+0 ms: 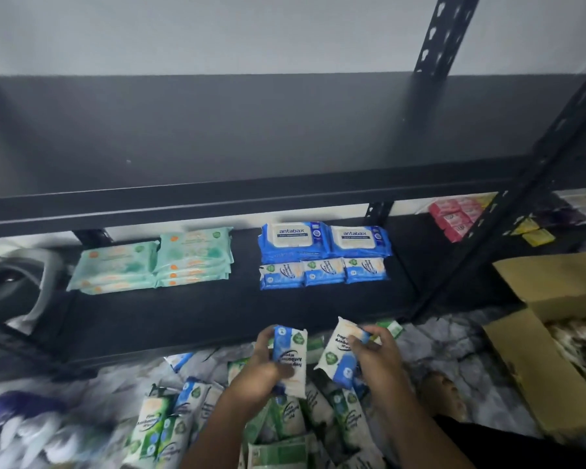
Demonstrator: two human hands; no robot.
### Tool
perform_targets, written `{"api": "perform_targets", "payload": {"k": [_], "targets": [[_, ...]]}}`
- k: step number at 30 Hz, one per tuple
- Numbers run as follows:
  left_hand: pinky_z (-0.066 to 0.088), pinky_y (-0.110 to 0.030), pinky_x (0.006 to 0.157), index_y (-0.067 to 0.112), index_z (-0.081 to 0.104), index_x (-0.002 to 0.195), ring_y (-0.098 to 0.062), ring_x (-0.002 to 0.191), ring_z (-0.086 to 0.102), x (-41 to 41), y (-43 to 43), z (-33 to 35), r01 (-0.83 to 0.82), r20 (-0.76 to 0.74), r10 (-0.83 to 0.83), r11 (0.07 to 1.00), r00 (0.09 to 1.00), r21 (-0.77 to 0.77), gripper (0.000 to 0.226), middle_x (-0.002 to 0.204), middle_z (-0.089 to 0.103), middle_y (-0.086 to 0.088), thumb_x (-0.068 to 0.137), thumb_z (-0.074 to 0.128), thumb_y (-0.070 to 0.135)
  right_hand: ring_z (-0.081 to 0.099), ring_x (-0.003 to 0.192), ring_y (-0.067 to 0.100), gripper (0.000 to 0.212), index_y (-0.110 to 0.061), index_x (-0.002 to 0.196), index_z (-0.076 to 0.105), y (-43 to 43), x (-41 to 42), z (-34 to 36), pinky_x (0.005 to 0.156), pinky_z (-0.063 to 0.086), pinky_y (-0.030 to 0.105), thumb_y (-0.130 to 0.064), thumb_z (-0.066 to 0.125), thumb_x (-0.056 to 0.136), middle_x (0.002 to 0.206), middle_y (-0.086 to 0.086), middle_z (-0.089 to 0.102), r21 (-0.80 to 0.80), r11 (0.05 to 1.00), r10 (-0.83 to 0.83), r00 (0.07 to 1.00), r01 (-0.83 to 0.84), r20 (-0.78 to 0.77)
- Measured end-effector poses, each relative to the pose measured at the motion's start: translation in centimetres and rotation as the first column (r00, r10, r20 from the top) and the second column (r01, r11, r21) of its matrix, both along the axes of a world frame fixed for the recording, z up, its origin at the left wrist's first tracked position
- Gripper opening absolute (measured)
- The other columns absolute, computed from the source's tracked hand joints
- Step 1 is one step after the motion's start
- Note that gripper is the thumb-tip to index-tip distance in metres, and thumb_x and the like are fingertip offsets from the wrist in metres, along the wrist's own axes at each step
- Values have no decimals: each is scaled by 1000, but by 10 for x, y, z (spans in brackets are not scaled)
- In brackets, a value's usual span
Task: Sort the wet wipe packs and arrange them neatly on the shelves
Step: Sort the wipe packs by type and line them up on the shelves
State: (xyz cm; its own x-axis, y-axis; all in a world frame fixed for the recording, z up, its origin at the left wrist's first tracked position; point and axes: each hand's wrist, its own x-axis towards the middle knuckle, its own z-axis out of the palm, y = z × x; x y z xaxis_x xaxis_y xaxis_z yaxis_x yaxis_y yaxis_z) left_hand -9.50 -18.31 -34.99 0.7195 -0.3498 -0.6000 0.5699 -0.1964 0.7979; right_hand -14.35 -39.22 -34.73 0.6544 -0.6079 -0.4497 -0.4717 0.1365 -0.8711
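blue-white pack (290,353) gripped in our left hand (264,367), its twin (339,357) gripped in our right hand (378,357), both pointing roughly away; the matching row (322,273) lies straight ahead, crosswise.

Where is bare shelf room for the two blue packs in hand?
Lower shelf: the front strip before the small blue row and mint stacks, plus right of the antabax packs up to the pink packs. The upper shelf is bare. Crowded: the floor pile under the left hand and right hand.
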Motion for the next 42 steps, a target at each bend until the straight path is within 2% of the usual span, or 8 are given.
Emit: {"api": "perform_targets", "payload": {"k": [5,12,17,20,26,31,37,42], "targets": [[57,-26,71,33,58,134,-14,88,73,7,20,13,20,227,-64,981,972,194,60,114,72,4,87,67,-2,72,75,34,38,-21,110,58,8,7,4,63,61,44,0,76,85,104,14,67,147,986,-78,997,76,10],[39,-15,54,21,64,82,-7,66,58,20,28,18,-300,490,32,825,871,479,22,73,65,9,77,84,28,73,79,35,27,-5,102,56,13,13,10,58,60,36,3,75,85,102,20,71,248,963,-107,994,101,9],[45,-30,61,12,70,76,-17,68,63,23,19,14,-371,309,278,878,910,302,48,64,67,2,84,71,59,73,74,35,21,-4,96,55,13,19,7,69,60,42,4,72,87,100,25,69,348,925,-171,985,152,23],[52,-28,66,15,70,106,-24,81,70,21,11,19,-368,149,340,898,928,241,60,90,74,-8,93,46,69,73,74,34,21,-4,95,54,13,23,6,73,60,43,4,71,87,102,22,68,428,885,-225,973,182,52],[57,-42,60,7,53,132,-42,89,70,23,9,4,-240,-309,153,933,939,-268,60,107,70,-21,80,78,20,68,88,40,17,-3,101,54,7,28,4,81,57,48,8,63,92,112,25,63,502,830,-306,951,242,47],[60,-43,73,25,61,120,-29,99,70,37,6,-6,-50,-62,48,998,997,-28,42,115,70,-6,89,65,-3,68,90,43,22,-10,95,57,4,33,-2,69,58,43,11,61,92,110,29,64,489,806,-401,916,334,34],[47,-26,51,17,69,93,-14,59,58,77,-6,-25,-235,257,186,956,948,176,18,76,71,-6,83,83,21,66,104,46,17,-4,98,57,-13,54,-27,56,62,35,9,64,91,116,32,62,425,817,-433,902,390,4],[47,-22,53,25,65,85,-15,66,60,115,-18,-53,-230,268,161,941,950,249,20,74,69,2,87,78,10,64,95,31,16,-5,90,55,-31,88,-49,79,59,46,10,60,93,113,22,60,328,874,-379,926,358,-2]]}}
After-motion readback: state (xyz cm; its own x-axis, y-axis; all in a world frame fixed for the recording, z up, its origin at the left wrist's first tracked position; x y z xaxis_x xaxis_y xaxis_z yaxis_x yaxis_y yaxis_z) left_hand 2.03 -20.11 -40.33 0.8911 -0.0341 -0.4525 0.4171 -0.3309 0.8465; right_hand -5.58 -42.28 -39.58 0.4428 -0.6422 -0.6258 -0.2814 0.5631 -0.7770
